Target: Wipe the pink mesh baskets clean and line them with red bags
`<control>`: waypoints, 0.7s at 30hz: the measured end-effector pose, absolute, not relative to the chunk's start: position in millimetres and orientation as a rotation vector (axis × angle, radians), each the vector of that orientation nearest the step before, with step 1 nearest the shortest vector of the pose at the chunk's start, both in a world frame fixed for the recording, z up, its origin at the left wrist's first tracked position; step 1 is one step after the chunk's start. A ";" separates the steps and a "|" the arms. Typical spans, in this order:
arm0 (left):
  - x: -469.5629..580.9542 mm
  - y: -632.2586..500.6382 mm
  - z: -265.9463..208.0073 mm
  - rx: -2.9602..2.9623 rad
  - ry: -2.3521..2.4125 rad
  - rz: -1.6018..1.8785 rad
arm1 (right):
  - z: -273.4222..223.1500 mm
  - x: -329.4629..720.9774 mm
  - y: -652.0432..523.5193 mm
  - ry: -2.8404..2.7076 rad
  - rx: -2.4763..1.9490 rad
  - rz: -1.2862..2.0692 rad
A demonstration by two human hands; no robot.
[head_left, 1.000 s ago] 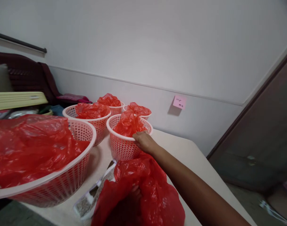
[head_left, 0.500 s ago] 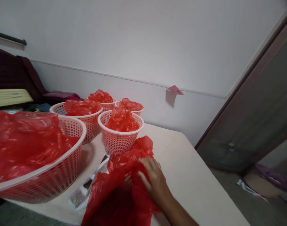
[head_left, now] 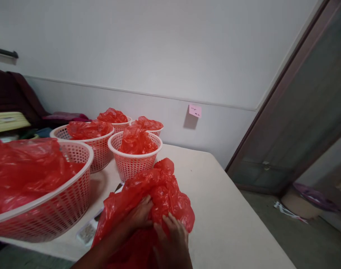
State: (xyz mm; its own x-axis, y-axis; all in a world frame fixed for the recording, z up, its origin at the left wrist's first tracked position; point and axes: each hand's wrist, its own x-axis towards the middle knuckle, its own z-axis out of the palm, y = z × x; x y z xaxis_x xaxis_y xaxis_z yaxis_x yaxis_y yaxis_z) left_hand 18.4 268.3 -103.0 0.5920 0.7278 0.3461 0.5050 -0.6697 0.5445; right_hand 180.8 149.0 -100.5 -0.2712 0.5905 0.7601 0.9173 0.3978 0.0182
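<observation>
From here, L to R: big basket [head_left: 80, 200] w/ red plastic [head_left: 27, 164] heaped in it, then front basket [head_left: 131, 164], same stuff inside. Flat item [head_left: 87, 234], can't ID, partly hidden by the bag [head_left: 173, 198]. Bag's on the surface [head_left: 226, 216], right under both hands, nearer the person than the front basket; long axis runs away from them, knobbly far end just R of that basket's lower wall. Touching it or not, can't tell. L hand [head_left: 142, 215] lies on the bag's L-centre, fingers close tog.; pinching or not, can't tell. R hand [head_left: 174, 233], fingers spread, on its near R part. L's farther out, so nearer that far end.
</observation>
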 end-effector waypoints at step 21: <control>-24.6 199.3 -14.9 2.071 1.449 1.312 | -118.9 180.6 222.5 -1.962 -1.864 0.214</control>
